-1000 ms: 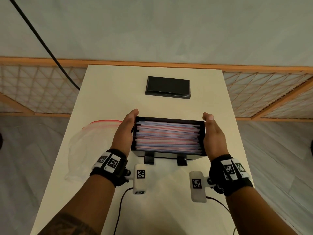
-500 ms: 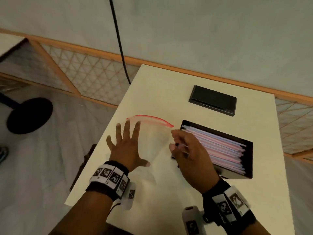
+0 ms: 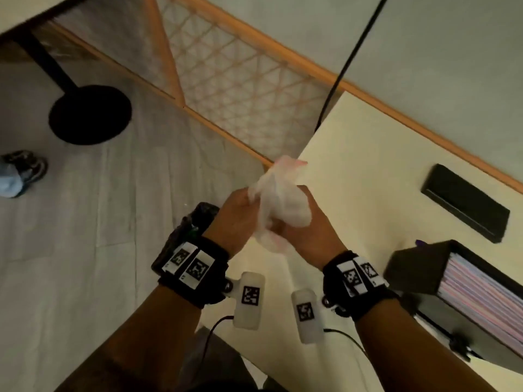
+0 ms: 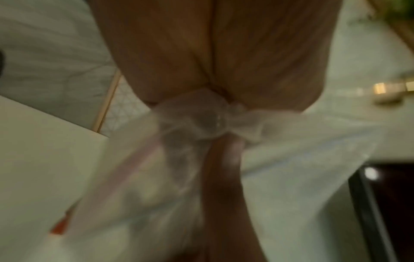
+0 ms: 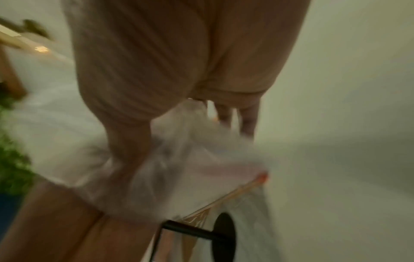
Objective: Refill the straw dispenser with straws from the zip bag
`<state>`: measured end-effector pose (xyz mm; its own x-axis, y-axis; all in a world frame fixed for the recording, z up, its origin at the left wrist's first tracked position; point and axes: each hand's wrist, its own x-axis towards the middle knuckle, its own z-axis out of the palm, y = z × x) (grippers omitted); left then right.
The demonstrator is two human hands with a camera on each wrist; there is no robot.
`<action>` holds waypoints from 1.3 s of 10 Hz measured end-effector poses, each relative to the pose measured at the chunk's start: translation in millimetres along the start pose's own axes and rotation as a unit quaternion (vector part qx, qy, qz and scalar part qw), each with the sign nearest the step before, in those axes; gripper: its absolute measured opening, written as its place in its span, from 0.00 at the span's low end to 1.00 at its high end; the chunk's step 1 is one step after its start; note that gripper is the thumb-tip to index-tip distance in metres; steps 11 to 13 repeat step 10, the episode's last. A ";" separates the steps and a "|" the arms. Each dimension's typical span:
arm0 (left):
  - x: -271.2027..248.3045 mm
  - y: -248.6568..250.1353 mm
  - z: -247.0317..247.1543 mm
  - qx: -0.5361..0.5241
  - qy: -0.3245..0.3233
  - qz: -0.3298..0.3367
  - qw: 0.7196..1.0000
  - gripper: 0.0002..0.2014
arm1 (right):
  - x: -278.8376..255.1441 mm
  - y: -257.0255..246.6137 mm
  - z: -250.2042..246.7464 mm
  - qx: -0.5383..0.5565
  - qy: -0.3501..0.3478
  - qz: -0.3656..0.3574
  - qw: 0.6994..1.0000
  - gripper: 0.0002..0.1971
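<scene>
Both hands hold the crumpled clear zip bag (image 3: 278, 202) over the table's left edge. My left hand (image 3: 237, 213) grips its left side and my right hand (image 3: 305, 230) grips its right side, fingers curled into the plastic. The bag's red zip strip (image 4: 60, 226) shows in the left wrist view, and the bunched plastic (image 5: 179, 170) fills the right wrist view. No straws are visible inside it. The black straw dispenser (image 3: 418, 267) stands at the right on the table, its open top packed with pink and blue straws (image 3: 478, 301).
A black lid (image 3: 467, 202) lies on the cream table (image 3: 368, 154) beyond the dispenser. A black cable (image 3: 348, 60) hangs down past the table's far corner. Left of the table are a round black table base (image 3: 90, 114), a wooden lattice fence (image 3: 240, 80) and a shoe (image 3: 22, 171).
Both hands left the dispenser's sides and moved left to the zip bag. The bag, flat on the table before, is now lifted and crumpled between them. The head view has swung left.
</scene>
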<state>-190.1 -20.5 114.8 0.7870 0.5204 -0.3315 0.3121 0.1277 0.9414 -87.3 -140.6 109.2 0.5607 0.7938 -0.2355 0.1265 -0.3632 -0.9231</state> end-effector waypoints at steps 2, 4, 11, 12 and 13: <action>-27.6 -36.1 -52.9 -0.124 0.154 0.080 0.977 0.37 | 55.2 -37.9 83.0 0.087 -0.037 0.073 0.993 0.14; -31.0 -85.0 -102.3 0.037 0.249 0.109 0.962 0.48 | 69.7 -34.1 151.8 0.208 -0.150 0.208 0.944 0.12; 75.7 -395.5 -149.6 0.251 0.041 -0.383 0.888 0.38 | 2.0 15.1 36.4 0.037 -0.047 0.348 0.935 0.21; 75.7 -395.5 -149.6 0.251 0.041 -0.383 0.888 0.38 | 2.0 15.1 36.4 0.037 -0.047 0.348 0.935 0.21; 75.7 -395.5 -149.6 0.251 0.041 -0.383 0.888 0.38 | 2.0 15.1 36.4 0.037 -0.047 0.348 0.935 0.21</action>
